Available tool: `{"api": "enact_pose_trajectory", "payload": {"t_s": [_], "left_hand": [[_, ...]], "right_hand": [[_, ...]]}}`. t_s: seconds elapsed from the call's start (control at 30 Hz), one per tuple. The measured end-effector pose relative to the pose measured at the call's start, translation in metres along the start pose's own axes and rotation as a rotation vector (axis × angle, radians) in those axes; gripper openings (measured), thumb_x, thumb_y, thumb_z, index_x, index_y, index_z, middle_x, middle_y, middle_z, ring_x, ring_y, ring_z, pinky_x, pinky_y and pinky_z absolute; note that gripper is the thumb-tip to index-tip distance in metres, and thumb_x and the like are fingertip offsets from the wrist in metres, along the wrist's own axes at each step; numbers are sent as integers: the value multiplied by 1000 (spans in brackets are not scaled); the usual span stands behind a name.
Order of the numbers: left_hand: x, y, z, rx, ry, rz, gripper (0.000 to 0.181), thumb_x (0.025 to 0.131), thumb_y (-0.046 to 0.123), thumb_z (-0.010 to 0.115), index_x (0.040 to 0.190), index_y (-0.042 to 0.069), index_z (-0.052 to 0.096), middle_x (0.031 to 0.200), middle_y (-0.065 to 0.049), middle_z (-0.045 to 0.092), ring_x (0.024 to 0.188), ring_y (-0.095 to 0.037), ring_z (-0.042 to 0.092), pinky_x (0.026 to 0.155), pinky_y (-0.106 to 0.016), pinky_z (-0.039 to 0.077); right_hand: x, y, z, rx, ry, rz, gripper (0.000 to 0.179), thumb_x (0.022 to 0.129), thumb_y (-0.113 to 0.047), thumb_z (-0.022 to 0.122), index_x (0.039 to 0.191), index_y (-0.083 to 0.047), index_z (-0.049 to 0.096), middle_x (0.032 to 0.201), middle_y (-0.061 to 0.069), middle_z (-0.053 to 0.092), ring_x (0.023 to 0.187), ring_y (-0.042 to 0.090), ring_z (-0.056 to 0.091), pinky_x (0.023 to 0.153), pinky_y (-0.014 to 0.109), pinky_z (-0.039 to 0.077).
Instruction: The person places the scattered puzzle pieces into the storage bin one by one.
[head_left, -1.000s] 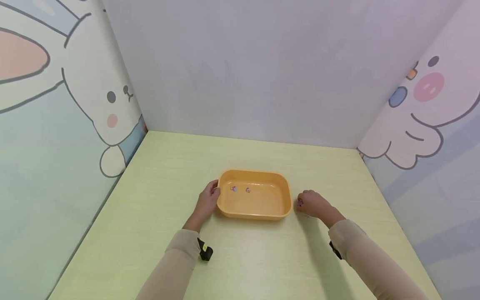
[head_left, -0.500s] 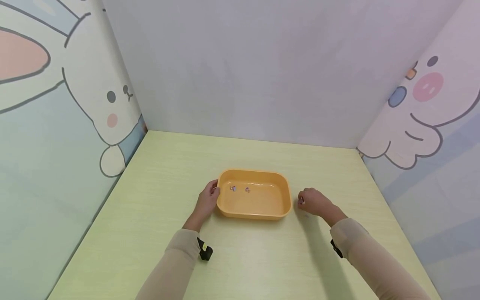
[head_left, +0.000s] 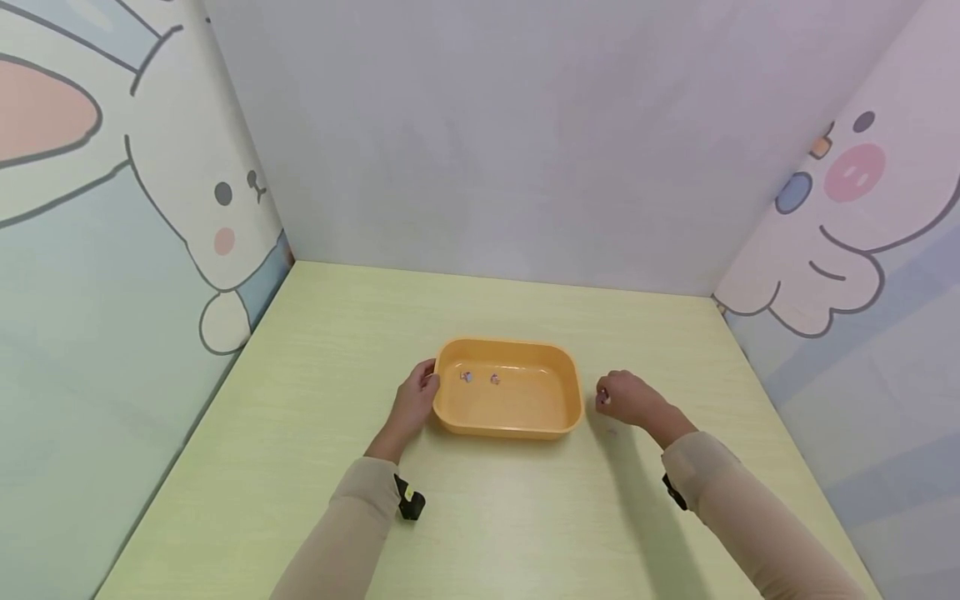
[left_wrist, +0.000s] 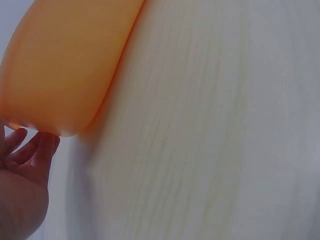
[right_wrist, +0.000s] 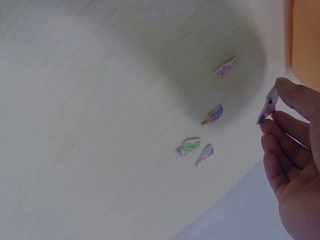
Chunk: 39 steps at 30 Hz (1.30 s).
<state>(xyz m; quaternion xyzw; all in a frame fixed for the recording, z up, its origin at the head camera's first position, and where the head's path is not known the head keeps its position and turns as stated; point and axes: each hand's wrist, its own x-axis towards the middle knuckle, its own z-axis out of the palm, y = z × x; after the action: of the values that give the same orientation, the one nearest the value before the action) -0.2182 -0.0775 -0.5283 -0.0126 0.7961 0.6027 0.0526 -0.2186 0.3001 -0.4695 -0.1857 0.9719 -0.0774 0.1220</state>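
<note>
Piece [right_wrist: 269, 105], small and flat, is pinched between thumb and fingers of the right hand [head_left: 628, 397], just outside the right edge of the orange tray [head_left: 525, 408], which the left hand [head_left: 415, 400] holds by the left edge. We count two pieces [head_left: 467, 377] inside, toward its far left corner, and four loose pieces [right_wrist: 188, 146] on the table [head_left: 480, 517] near the right hand. We judge the work partway along: two in, one in hand, at least those four left.
</note>
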Motion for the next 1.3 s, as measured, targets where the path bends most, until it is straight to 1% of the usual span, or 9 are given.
{"api": "enact_pose_trajectory", "payload": {"t_s": [0.17,0.4,0.6,0.83,1.07,1.3], "left_hand": [[0,0,0,6,-4,-2,44,102,22,44,144,6,43,142,-14,48,128,-27,47,105,-42,40],[2,-1,0,9,-3,-7,45,102,23,45,144,6,43,142,-13,49,129,-26,47,105,-42,40],[1,-1,0,8,-5,-13,45,103,23,44,144,7,43,142,-13,49,128,-26,47,105,-42,40],[1,-1,1,9,-3,-12,44,102,22,44,143,6,44,141,-14,50,127,-27,48,104,-43,41],[1,0,0,14,-1,-38,45,102,25,44,144,8,44,142,-11,49,128,-26,47,105,-42,40],[0,-1,0,-3,-2,-1,44,102,22,45,143,6,45,141,-14,50,127,-27,49,103,-43,42]], "right_hand": [[3,-2,-8,-6,-11,-2,4,85,-10,64,84,-6,63,78,2,51,72,21,47,66,37,45],[4,-6,-16,10,-22,16,3,87,-10,64,88,-7,64,83,3,55,76,21,50,70,38,48],[4,-7,-18,-1,-22,1,4,88,-11,65,89,-8,64,86,5,57,78,21,50,72,39,48],[4,-8,-17,7,-19,-15,4,88,-11,66,88,-8,64,84,3,56,77,21,50,71,38,49],[3,-8,-18,-12,-5,-16,3,88,-10,64,87,-7,64,85,5,57,77,22,50,71,39,47],[4,-12,-23,-17,-8,-5,6,88,-9,62,91,-5,65,86,7,57,78,23,50,72,40,48]]}}
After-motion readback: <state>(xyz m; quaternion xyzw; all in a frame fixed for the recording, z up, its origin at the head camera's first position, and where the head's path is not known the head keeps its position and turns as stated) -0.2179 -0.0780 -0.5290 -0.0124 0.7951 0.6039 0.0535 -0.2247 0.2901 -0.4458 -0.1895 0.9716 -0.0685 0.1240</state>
